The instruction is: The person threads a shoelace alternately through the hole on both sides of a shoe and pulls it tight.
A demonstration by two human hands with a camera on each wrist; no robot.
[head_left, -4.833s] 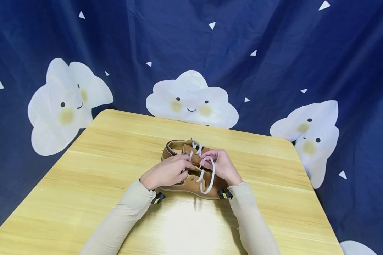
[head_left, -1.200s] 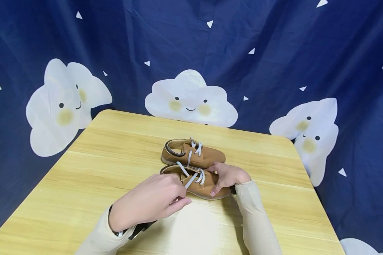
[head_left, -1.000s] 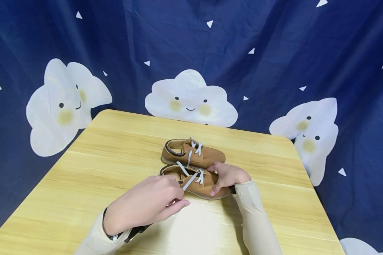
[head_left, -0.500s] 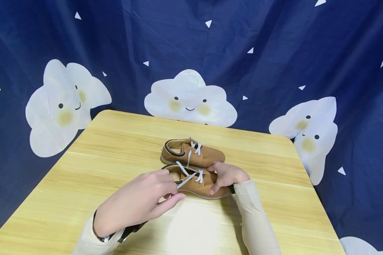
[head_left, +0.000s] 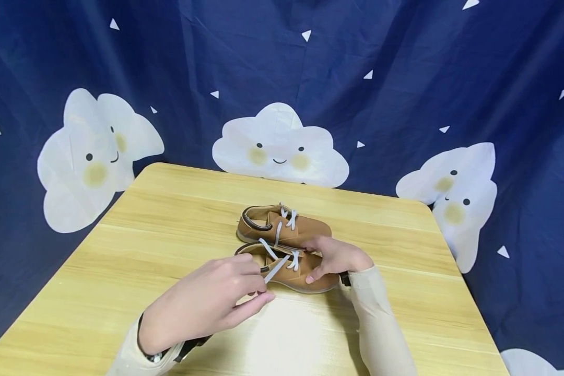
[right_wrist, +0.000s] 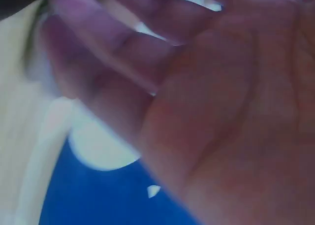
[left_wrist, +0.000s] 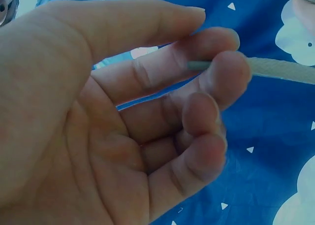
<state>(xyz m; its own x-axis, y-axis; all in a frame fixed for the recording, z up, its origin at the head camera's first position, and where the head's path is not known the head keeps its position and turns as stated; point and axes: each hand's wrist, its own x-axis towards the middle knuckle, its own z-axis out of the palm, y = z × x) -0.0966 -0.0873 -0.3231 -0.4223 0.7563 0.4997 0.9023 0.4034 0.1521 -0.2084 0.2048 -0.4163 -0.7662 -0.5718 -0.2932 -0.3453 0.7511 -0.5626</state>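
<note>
Two brown lace-up shoes with white laces lie side by side on the table, toes to the right. My left hand [head_left: 207,300] pinches the end of the near shoe's shoelace [head_left: 275,269] and draws it taut toward the near left. In the left wrist view the shoelace [left_wrist: 280,70] runs between curled fingers, its tip poking out, while the thumb stands apart. My right hand [head_left: 342,257] holds the toe of the near shoe [head_left: 286,278], thumb on the near side and fingers on the far side. The right wrist view mostly shows the palm [right_wrist: 211,102], blurred.
The far shoe [head_left: 312,230] stands just behind the near one, its laces crossed at the throat. A light wooden table [head_left: 169,209] lies under everything. Behind it hangs a dark blue curtain [head_left: 254,52] with white clouds and triangles.
Earlier, both hands were at the near shoe's laces. The right hand has since moved to the toe. The left hand has drawn the shoelace back toward the near left.
</note>
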